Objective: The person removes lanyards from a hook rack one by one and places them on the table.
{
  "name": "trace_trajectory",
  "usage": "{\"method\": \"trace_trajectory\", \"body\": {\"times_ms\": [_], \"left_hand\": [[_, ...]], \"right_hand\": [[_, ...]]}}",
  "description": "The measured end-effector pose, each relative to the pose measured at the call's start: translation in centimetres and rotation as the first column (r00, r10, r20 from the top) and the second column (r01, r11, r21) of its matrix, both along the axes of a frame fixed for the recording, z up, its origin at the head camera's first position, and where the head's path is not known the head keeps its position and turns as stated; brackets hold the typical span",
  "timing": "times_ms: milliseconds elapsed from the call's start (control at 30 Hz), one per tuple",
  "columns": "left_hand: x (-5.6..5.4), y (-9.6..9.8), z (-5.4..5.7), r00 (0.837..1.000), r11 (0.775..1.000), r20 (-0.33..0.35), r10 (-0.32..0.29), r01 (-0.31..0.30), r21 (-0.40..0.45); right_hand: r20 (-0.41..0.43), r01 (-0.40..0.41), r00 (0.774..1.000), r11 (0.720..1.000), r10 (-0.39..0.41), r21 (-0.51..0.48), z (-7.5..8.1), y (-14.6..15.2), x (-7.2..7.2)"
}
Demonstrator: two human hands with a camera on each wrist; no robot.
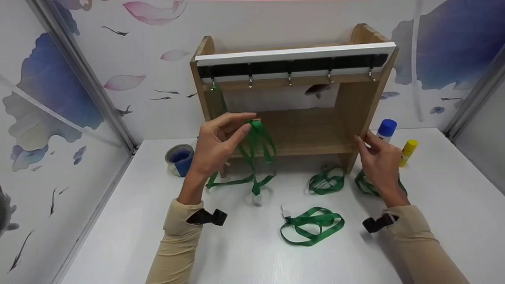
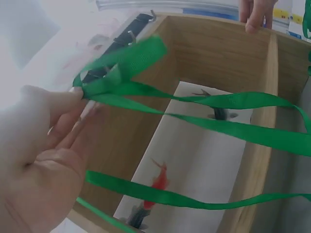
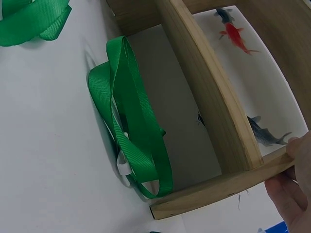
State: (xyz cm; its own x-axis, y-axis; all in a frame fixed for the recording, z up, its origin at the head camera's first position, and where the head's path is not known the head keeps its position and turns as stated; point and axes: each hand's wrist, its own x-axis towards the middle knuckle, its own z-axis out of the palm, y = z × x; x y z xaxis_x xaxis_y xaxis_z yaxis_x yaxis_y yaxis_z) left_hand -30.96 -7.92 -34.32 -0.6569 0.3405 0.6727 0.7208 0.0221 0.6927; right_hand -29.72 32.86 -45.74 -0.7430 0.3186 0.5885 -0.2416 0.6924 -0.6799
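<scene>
My left hand (image 1: 215, 144) pinches a green lanyard (image 1: 256, 126) between thumb and fingers, in front of the wooden shelf (image 1: 355, 106). Its loops droop from the fingertips, and a white clip (image 1: 257, 200) dangles at the lower end. In the left wrist view the strap (image 2: 243, 100) stretches across the shelf opening. My right hand (image 1: 380, 161) grips the shelf's right side panel, thumb in front. A row of metal hooks (image 1: 290, 79) lines the shelf's upper front, and a green strap (image 1: 219, 102) hangs below the leftmost one.
Coiled green lanyards lie on the white table: one in front (image 1: 315, 217), one by the shelf's right foot (image 1: 327, 190), another partly behind my right wrist (image 1: 365, 187). Blue tape (image 1: 179, 157) stands left. A blue-capped tube (image 1: 386, 128) and a yellow stick (image 1: 409, 150) stand right.
</scene>
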Motion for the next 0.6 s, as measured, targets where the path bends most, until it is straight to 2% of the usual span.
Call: {"method": "trace_trajectory", "body": {"times_ms": [133,267,367,433,500,600], "left_hand": [[-0.1,-1.2,1.0,0.999,0.998,0.017,-0.043,0.044,-0.038],[-0.2,-1.6,1.0,0.998,0.988,0.040,-0.038,0.043,-0.149],[-0.3,-0.7,0.1,1.000,0.961,0.002,0.013,-0.012,-0.276],[-0.4,0.5,-0.6,0.997,0.937,-0.051,0.064,-0.078,-0.342],[-0.5,2.0,-1.1,0.990,0.923,-0.100,0.100,-0.129,-0.362],[-0.7,4.4,-1.8,0.978,0.928,-0.164,0.132,-0.180,-0.326]], "right_hand": [[-0.002,-0.008,1.000,1.000,0.008,-0.005,0.0,-0.1,0.0],[0.000,-0.011,1.000,1.000,0.011,-0.006,0.2,-0.2,0.0],[0.000,-0.006,1.000,1.000,0.006,-0.001,0.2,-0.2,0.0],[-0.001,0.002,1.000,1.000,-0.002,0.005,0.1,-0.2,-0.1],[-0.002,0.003,1.000,1.000,-0.003,0.006,0.1,-0.1,0.0],[-0.009,0.000,1.000,1.000,0.000,0.006,0.1,-0.1,0.0]]}}
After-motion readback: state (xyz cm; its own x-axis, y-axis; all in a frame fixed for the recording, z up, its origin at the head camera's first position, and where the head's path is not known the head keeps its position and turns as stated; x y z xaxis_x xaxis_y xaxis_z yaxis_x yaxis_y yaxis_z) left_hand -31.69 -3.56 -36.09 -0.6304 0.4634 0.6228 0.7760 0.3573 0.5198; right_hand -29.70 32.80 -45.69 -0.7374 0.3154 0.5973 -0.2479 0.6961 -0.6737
